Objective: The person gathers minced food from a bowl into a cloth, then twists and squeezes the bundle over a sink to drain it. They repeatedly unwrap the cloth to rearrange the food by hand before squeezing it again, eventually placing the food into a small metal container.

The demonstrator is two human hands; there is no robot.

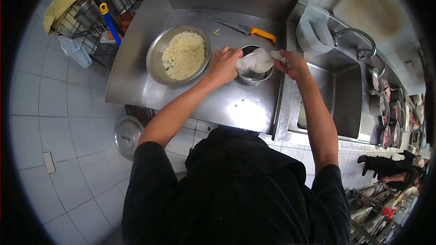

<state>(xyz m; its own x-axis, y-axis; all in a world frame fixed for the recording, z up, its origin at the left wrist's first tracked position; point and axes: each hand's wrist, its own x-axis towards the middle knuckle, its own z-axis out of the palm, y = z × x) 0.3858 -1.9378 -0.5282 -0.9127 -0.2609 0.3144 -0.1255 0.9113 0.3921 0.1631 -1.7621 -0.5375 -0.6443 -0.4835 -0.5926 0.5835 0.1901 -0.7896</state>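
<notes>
A white cloth [257,61], bunched around something I cannot see, is stretched between my two hands above a small metal pot [252,81]. My left hand [225,65] is closed on the cloth's left end, at the pot's rim. At the other end, my right hand [293,65] pinches a gathered, twisted part of the cloth. Left of the pot stands a wide metal bowl [153,63] with a heap of pale, finely chopped or grated food [183,56]. Behind the pot lies a knife [245,29] with a yellow-orange handle, its blade pointing left.
To the right are a sink [347,90], a faucet [363,31] and a white plastic container [314,29]. A wire rack [97,41] stands at the left. Several metal pots line the far right counter, where another person [395,172] stands. A lid [128,137] is low, near the floor.
</notes>
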